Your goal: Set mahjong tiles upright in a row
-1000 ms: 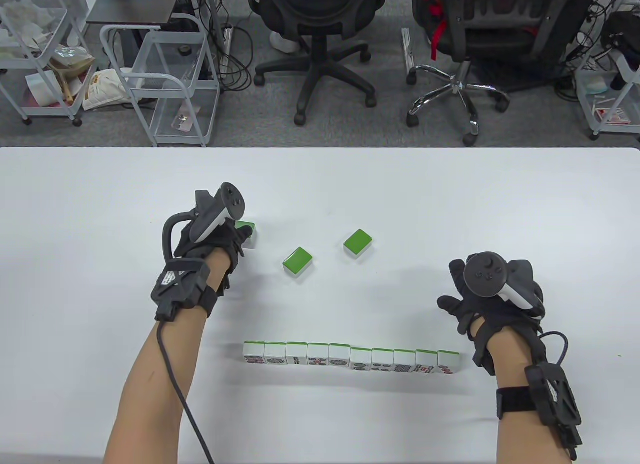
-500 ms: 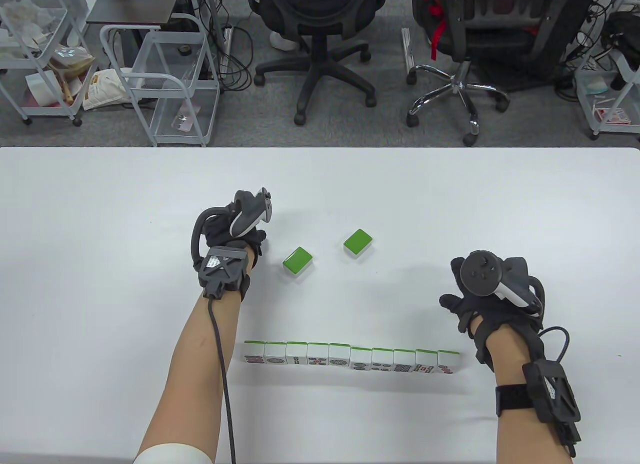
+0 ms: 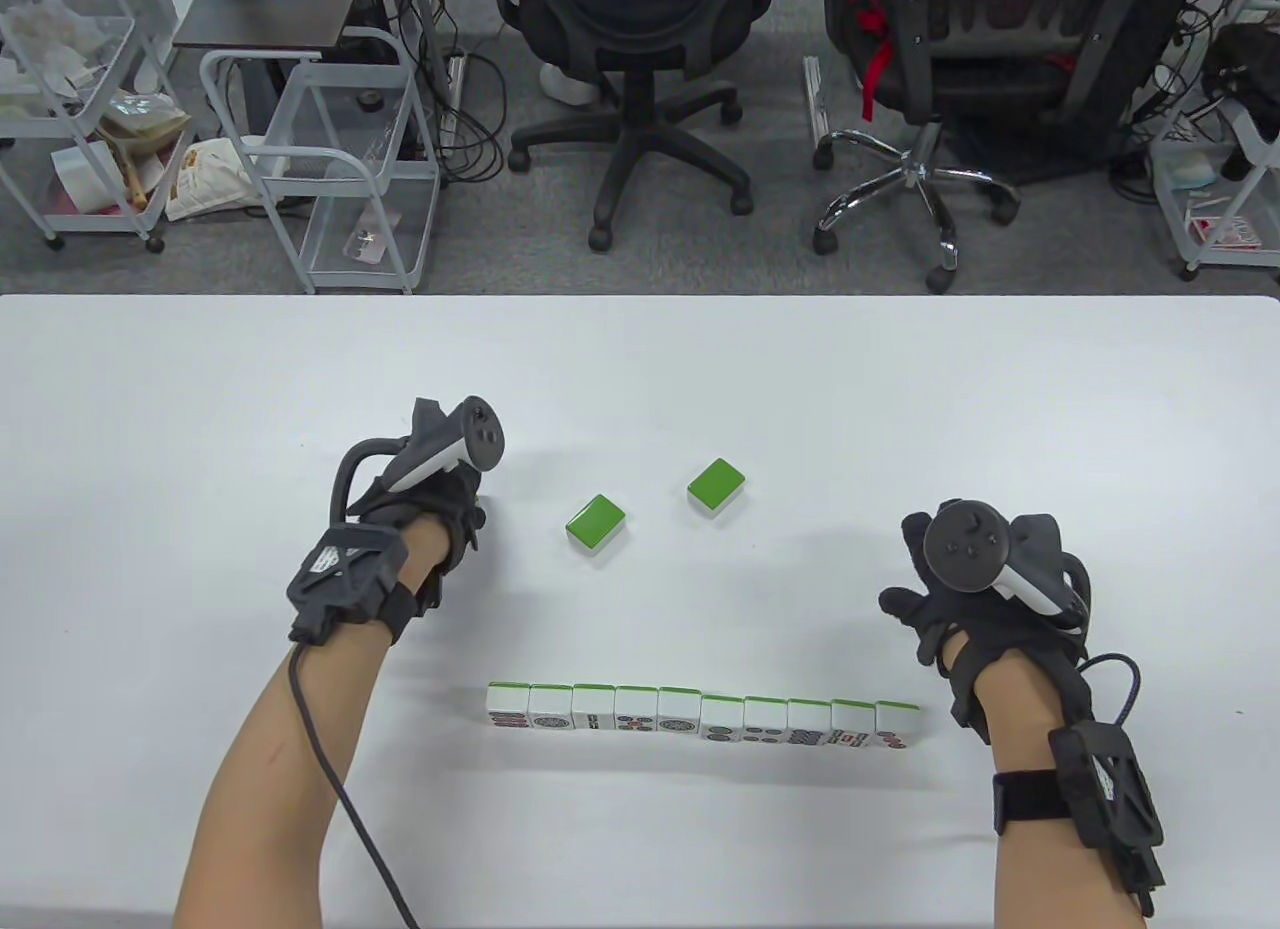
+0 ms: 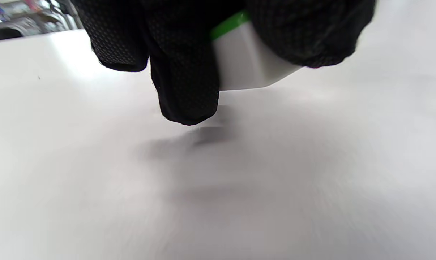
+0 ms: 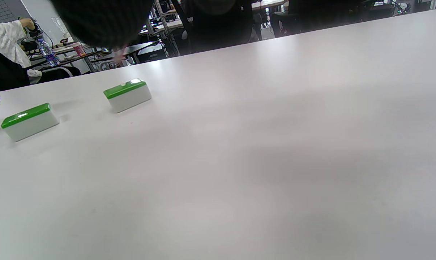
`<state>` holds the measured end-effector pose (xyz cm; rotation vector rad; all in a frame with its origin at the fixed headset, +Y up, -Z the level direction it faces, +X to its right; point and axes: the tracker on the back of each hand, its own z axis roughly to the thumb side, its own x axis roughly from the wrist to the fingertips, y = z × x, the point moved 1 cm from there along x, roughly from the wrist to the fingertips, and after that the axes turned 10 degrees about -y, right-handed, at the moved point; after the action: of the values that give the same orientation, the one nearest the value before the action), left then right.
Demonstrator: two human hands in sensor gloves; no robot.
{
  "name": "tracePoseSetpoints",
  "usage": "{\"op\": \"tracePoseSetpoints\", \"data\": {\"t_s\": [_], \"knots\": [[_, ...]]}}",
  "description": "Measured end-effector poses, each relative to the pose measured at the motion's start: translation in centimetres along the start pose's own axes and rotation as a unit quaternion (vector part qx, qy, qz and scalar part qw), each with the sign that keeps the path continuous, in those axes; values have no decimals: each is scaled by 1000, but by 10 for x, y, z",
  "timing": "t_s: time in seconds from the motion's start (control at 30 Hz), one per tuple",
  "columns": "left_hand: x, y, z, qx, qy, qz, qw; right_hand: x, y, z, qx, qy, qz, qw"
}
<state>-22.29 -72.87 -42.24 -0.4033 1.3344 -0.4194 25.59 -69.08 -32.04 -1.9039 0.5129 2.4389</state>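
A row of several upright mahjong tiles (image 3: 700,717) stands near the front of the white table (image 3: 900,389), faces toward me. Two green-backed tiles lie flat behind it, one (image 3: 597,522) left and one (image 3: 716,486) right; both show in the right wrist view (image 5: 29,121) (image 5: 127,94). My left hand (image 3: 440,494) is left of them and grips a green-and-white tile (image 4: 247,61) between gloved fingers (image 4: 185,86), lifted off the table; the hand hides this tile in the table view. My right hand (image 3: 960,599) rests at the row's right end, holding nothing.
Two office chairs (image 3: 630,89) (image 3: 930,99) and wire carts (image 3: 330,159) stand on the floor beyond the table's far edge. A cable (image 3: 340,799) runs from my left wrist toward me.
My left hand closed over the leftmost flat tile and drew back left and toward me with it. That tile is gone from its place. The right hand barely moved.
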Motion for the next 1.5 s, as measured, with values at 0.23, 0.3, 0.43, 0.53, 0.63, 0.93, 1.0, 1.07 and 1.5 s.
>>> {"op": "tracePoseSetpoints", "data": {"t_s": [0.23,0.3,0.43,0.53,0.63,0.93,1.0,1.07,1.5], "knots": [[-61,-29,11,-14,-154,-124,980,0,1,1,7,-5,0,1000],[-77,-42,16,-23,-186,-138,973,-1,2,2,10,-6,0,1000],[-97,-65,23,-10,-213,-136,968,-1,3,1,16,-3,-2,1000],[-104,-76,27,-8,-209,-117,971,0,5,-1,17,1,1,1000],[-107,-80,30,-7,-209,-99,973,0,5,-2,20,2,3,1000],[-99,-80,24,-87,-225,-74,968,-1,7,-3,35,5,7,999],[-98,-80,22,-88,-224,-68,968,-1,7,-3,35,4,8,999],[-97,-80,20,-100,-221,-68,968,-1,7,-3,36,2,7,999],[-106,-25,-17,-74,-15,111,991,2,7,3,32,-6,-4,999]]}}
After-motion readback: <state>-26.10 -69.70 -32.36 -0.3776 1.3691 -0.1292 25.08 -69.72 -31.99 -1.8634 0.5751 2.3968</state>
